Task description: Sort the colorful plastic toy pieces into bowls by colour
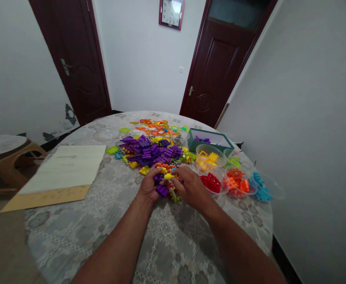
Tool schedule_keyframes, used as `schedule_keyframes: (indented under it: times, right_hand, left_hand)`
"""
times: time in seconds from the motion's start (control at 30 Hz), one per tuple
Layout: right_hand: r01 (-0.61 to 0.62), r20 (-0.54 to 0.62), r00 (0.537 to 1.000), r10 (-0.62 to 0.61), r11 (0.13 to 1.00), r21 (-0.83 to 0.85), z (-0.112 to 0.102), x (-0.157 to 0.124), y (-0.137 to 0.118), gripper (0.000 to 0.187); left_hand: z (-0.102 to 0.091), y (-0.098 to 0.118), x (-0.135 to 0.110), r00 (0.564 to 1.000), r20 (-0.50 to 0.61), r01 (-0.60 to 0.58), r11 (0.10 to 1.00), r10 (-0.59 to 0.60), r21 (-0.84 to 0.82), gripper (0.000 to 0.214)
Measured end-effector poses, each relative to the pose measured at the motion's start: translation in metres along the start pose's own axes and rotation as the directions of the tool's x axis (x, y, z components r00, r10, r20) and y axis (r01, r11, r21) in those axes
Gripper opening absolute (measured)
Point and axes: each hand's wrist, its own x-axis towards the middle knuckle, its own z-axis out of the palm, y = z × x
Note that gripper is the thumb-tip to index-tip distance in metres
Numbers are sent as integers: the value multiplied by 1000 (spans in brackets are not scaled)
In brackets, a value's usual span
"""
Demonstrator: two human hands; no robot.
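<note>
Both hands meet over the near side of the table, in front of a heap of purple plastic building pieces [152,152]. My left hand [148,185] is closed around a purple building piece and a yellow one beside it. Between the fingers of my right hand [189,185] is a yellow building piece [169,176], which also reaches toward the left hand. Whether the yellow and purple pieces are joined I cannot tell. Just below the fingers show a purple piece [162,191] and a lime-green piece [175,195]. My fingers partly hide the held pieces.
Clear tubs to the right hold yellow pieces [210,158], red pieces [211,183], orange pieces [237,182] and blue pieces [261,187]. Behind them stands a green box [192,142] with purple pieces inside. Papers [69,165] lie on the left. Orange pieces [153,128] spread behind the heap.
</note>
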Motion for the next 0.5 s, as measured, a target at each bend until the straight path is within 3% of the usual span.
schedule_keyframes:
  times: [0.1, 0.2, 0.3, 0.37, 0.43, 0.5]
  right_hand:
    - [-73, -120, 991, 67, 996, -47, -33, 7, 18, 16]
    - [-208, -346, 927, 146, 967, -149, -59, 17, 56, 22]
    - [-283, -520, 844, 132, 933, -222, -66, 20, 90, 30]
    - [-288, -586, 804, 102, 929, -233, -62, 17, 99, 36]
    - [-259, -580, 809, 90, 942, -214, -53, 13, 95, 37]
    - [-192, -493, 866, 78, 964, -184, -43, 8, 82, 33]
  left_hand:
    - [0, 0, -1, 1000, 12, 28, 999, -27, -25, 41]
    - [-1, 0, -2, 998, 15, 54, 999, -54, -9, 39]
    - [-2, -1, -2, 997, 19, 77, 997, -77, 27, 39]
    - [-2, -2, -3, 995, 22, 101, 994, -102, 38, 41]
    - [-1, -3, -4, 992, 23, 122, 992, -123, 40, 42]
    - [1, -3, -5, 991, 28, 133, 990, -134, 40, 41]
